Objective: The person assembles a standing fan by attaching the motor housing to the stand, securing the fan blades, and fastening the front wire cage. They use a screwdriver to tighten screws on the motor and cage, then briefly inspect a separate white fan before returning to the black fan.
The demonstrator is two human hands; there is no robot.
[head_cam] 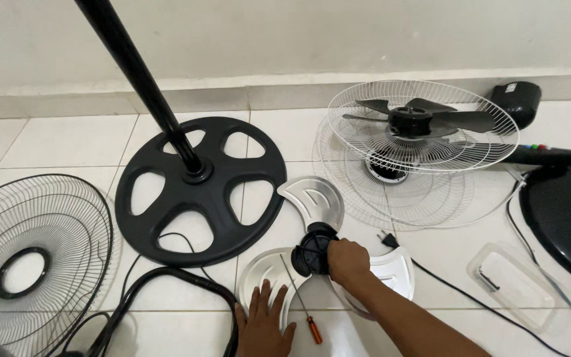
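Nearest the viewer, the left hand (264,324) lies flat on the white tiled floor (54,142), fingers spread and gripping nothing, its fingertips on one silver blade of the fan blade (285,271). The wrist is cut off by the bottom edge. Just right of it lies one screwdriver (302,307) with an orange handle, its shaft crossing the same blade.

The right hand (347,259) is closed over the black hub (313,249) at the middle of the fan blade, and its forearm runs off at bottom right. Three silver blades show; the forearm covers part of the right one.

A black cable (166,277) loops along the bottom left and is cut off at the edge. At far left one dark wire grille (34,258) lies flat, partly out of frame. At right a clear plastic tray (513,284) sits on open tile, with a plug (386,239) and its cord between the tray and the blade.

Farther back, one round black base (199,192) with five cutouts carries a pole (137,73) that leaves the top of the frame. To its right two white grilles (418,145) lie stacked, and a black blade (418,119) shows through the upper one. A second black base (566,218) is cut off at the right edge. A black motor cover (517,99) rests by the wall (285,39). Bare tile lies open at upper left.
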